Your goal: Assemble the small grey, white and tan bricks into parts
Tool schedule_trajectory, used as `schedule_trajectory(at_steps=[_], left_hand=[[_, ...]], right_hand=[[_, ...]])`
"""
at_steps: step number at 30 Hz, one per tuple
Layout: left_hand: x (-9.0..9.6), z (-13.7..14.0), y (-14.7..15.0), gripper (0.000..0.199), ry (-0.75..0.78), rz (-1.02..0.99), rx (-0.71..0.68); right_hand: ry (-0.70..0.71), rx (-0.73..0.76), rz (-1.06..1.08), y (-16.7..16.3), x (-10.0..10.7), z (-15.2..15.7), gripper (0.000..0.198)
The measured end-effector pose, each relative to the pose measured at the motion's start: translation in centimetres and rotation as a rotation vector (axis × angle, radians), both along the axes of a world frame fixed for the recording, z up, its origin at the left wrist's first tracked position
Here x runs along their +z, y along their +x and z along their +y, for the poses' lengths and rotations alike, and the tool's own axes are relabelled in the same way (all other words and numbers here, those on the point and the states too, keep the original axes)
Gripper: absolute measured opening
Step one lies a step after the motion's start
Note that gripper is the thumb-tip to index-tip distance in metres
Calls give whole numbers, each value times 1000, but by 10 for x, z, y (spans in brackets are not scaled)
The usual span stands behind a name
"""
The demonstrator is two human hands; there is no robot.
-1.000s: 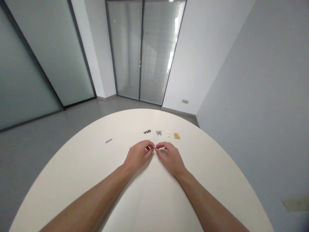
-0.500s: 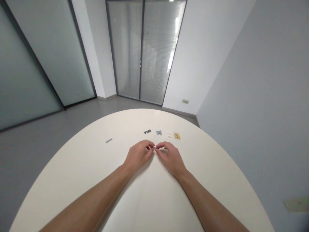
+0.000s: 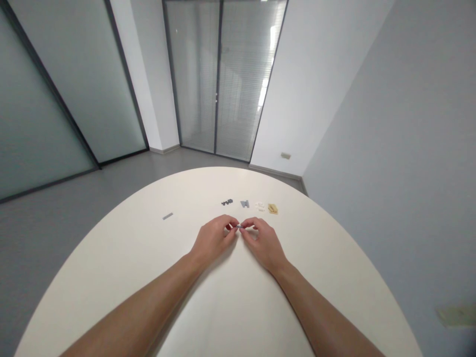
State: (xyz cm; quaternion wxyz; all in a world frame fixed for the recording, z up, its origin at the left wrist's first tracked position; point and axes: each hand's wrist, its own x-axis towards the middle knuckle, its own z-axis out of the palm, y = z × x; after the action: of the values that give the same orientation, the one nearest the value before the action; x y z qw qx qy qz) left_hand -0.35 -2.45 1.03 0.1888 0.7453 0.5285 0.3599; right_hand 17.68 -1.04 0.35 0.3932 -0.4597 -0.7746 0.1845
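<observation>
My left hand (image 3: 217, 234) and my right hand (image 3: 261, 239) meet fingertip to fingertip over the middle of the table. Between them, both pinch a small grey piece (image 3: 239, 226); the fingers cover most of it, and its exact kind cannot be made out. Just beyond the hands lie a little cluster of dark grey pieces (image 3: 227, 202), some blue-grey pieces (image 3: 244, 204), several small white pieces (image 3: 260, 206) and a tan group of pieces (image 3: 272, 208). Off to the left is a flat grey strip (image 3: 167, 216).
A round white table (image 3: 223, 317) fills the lower view, its curved far edge beyond the small pieces. Behind it are a glass door with blinds (image 3: 238, 79), frosted glass panels (image 3: 82, 74) at left and a plain wall (image 3: 409, 148) at right.
Almost nothing differs. The fingertips and the small grey piece have shifted very slightly; the groups of pieces lie where they were.
</observation>
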Motion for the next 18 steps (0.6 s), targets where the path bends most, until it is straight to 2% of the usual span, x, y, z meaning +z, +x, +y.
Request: schedule_trajectory(at_steps=[18], left_hand=[[3,-1,0,19,-43,18,11]], right_hand=[[28,0,-1,1,-1,1,8]])
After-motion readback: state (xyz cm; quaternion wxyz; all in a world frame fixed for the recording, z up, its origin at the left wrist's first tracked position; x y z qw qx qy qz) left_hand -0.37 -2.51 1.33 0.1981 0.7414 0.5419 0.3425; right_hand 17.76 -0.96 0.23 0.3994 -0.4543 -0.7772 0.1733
